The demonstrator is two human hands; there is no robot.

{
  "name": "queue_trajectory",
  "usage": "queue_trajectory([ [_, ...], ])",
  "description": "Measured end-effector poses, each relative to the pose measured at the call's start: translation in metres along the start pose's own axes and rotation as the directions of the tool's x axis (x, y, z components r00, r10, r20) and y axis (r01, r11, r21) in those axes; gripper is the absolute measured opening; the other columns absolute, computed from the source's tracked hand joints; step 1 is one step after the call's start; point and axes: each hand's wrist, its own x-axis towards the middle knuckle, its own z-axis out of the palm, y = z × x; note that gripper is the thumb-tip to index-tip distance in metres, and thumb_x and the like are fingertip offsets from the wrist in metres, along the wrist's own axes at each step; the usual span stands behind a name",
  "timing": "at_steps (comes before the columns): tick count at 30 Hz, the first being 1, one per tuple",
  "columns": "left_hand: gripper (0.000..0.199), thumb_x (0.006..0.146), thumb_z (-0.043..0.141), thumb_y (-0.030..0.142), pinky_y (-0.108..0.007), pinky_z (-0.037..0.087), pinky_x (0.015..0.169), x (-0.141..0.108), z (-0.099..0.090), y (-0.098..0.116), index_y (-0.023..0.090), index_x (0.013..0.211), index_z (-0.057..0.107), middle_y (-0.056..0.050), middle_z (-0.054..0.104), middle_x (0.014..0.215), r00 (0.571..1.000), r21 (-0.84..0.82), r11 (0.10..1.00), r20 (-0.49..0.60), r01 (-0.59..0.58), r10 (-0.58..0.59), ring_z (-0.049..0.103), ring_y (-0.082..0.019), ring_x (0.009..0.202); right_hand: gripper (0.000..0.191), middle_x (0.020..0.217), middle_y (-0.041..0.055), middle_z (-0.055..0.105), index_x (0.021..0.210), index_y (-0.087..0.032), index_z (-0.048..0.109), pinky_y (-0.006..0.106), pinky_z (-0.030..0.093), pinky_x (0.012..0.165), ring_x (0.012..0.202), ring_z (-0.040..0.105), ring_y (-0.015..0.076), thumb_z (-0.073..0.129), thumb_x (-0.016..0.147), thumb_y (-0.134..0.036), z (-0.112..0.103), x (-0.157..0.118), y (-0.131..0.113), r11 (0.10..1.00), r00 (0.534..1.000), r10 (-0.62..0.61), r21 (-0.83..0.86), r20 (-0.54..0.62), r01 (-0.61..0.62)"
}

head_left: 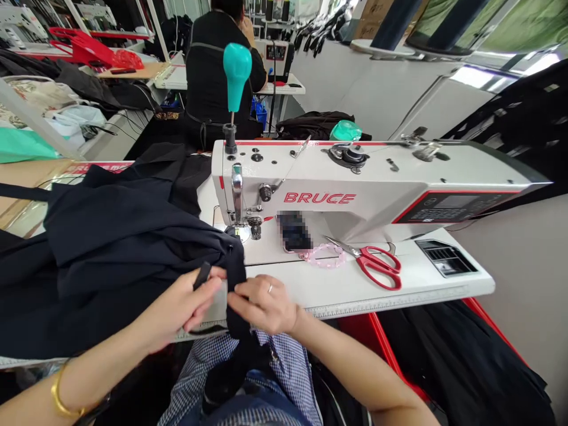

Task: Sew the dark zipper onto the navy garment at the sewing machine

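In the head view, keep the narrow, dark navy fabric band (236,269) flat, edges even, without stretching it. The right hand (265,303) pinches it; the left hand (197,299) grips a small, black, unidentifiable object (203,276) beside it. The matte band runs from near the white, long-armed sewing machine's (319,198) needle area toward the lap, beside loosely folded, dark navy cloth (119,207).

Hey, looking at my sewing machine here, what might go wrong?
The bunched dark fabric might drag the narrow band held by the right hand askew. The red-handled scissors lie loose nearby, so an arm might brush them. The teal-handled tool standing on the machine could tip if bumped.
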Motion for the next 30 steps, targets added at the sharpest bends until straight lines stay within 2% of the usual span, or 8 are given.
queue_trajectory([
  [2,0.034,0.087,0.035,0.037,-0.023,0.039,0.047,0.018,-0.018,0.006,0.019,0.113,0.047,0.004,0.049,0.057,0.965,0.406,0.893,-0.085,-0.195,0.250,0.047,-0.011,0.046,0.022,0.099,0.0083,0.061,0.105,-0.014,0.057,0.027,0.047,0.079,0.092,0.055,0.0152,0.043,0.087,-0.013,0.005,-0.001,0.020,0.999,0.997,0.049,-0.020,0.064,-0.047],
  [5,0.038,0.083,0.032,0.017,-0.037,0.043,0.083,0.053,-0.035,0.014,0.015,0.115,0.051,-0.009,0.060,0.104,0.780,0.827,0.345,0.166,-0.443,0.603,0.054,-0.022,0.098,0.026,0.112,0.0130,0.058,0.110,-0.010,0.055,0.029,0.046,0.087,0.103,0.053,0.0178,0.039,0.089,-0.012,0.018,-0.004,0.042,0.987,0.977,0.152,-0.073,0.151,-0.142],
  [7,0.037,0.081,0.036,0.013,-0.042,0.037,0.092,0.072,-0.037,0.016,0.013,0.113,0.054,-0.011,0.058,0.113,0.722,0.866,0.044,0.385,-0.498,0.575,0.049,-0.025,0.108,0.026,0.111,0.0140,0.059,0.108,-0.008,0.055,0.030,0.047,0.085,0.100,0.055,0.0183,0.037,0.089,-0.011,0.028,-0.006,0.047,0.981,0.948,0.191,-0.087,0.255,-0.174],
  [10,0.032,0.078,0.047,0.016,-0.041,0.042,0.083,0.085,-0.031,0.011,0.012,0.107,0.057,-0.009,0.063,0.093,0.761,0.867,-0.137,0.488,-0.479,0.427,0.056,-0.023,0.090,0.025,0.109,0.0125,0.061,0.101,-0.009,0.058,0.032,0.049,0.077,0.092,0.057,0.0195,0.037,0.089,-0.011,0.036,-0.006,0.045,0.979,0.884,0.205,-0.088,0.419,-0.185],
  [12,0.026,0.079,0.048,0.019,-0.038,0.044,0.075,0.087,-0.029,0.006,0.013,0.100,0.060,-0.008,0.062,0.084,0.772,0.870,-0.160,0.489,-0.467,0.406,0.056,-0.022,0.080,0.023,0.110,0.0107,0.060,0.100,-0.011,0.058,0.032,0.048,0.075,0.091,0.057,0.0200,0.038,0.089,-0.012,0.036,-0.003,0.044,0.978,0.845,0.207,-0.084,0.493,-0.191],
  [15,0.024,0.084,0.042,0.024,-0.036,0.045,0.071,0.091,-0.029,-0.001,0.014,0.091,0.063,-0.010,0.061,0.093,0.720,0.859,-0.137,0.491,-0.493,0.490,0.056,-0.021,0.078,0.022,0.105,0.0097,0.062,0.102,-0.012,0.057,0.030,0.048,0.069,0.084,0.058,0.0186,0.040,0.089,-0.013,0.033,0.002,0.051,0.980,0.811,0.195,-0.077,0.551,-0.183],
  [22,0.024,0.085,0.041,0.022,-0.034,0.046,0.060,0.103,-0.031,-0.016,0.013,0.084,0.063,-0.008,0.064,0.087,0.544,0.825,-0.149,0.483,-0.545,0.687,0.054,-0.018,0.068,0.028,0.090,0.0104,0.065,0.113,-0.007,0.050,0.026,0.044,0.059,0.071,0.060,0.0145,0.036,0.090,-0.013,0.035,0.009,0.065,0.966,0.910,0.260,-0.081,0.323,-0.247],
  [30,0.024,0.087,0.038,0.016,-0.027,0.047,0.067,0.106,-0.035,-0.019,0.011,0.098,0.058,-0.006,0.060,0.077,0.566,0.833,0.038,0.341,-0.552,0.750,0.054,-0.016,0.079,0.030,0.092,0.0067,0.067,0.091,-0.012,0.058,0.026,0.040,0.051,0.070,0.061,0.0133,0.028,0.091,-0.011,0.041,0.006,0.054,0.970,0.869,0.203,0.031,0.451,-0.243],
])
